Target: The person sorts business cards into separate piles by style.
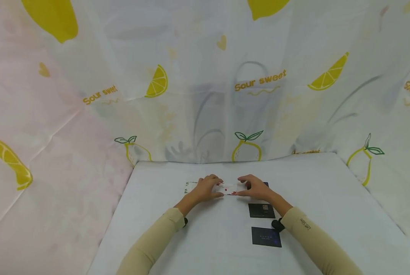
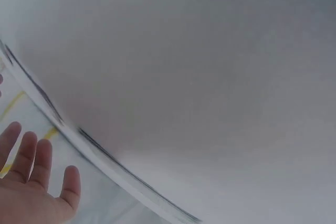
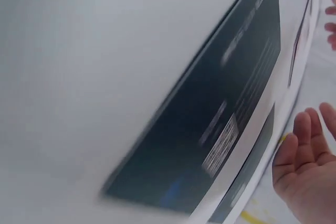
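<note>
A white card with red print [image 1: 226, 190] lies flat on the white table between the two hands. My left hand [image 1: 208, 188] is at its left side, thumb and fingers apart, the fingertips right at its edge. At the card's right side my right hand [image 1: 254, 187] arches with thumb and index finger spread, the tips close to the edge. Another white card with green print [image 1: 190, 186] is partly covered by the left hand. Both wrist views show loosely extended fingers, the left hand [image 2: 37, 182] low at the left and the right hand [image 3: 310, 166] low at the right.
Behind the right hand a dark card [image 1: 266, 184] peeks out. Nearer, under the right forearm, lie a black card with a QR code [image 1: 262, 210] and a dark blue card [image 1: 266, 237]. A lemon-printed curtain [image 1: 205, 114] borders the table [image 1: 157, 183] at the back and sides.
</note>
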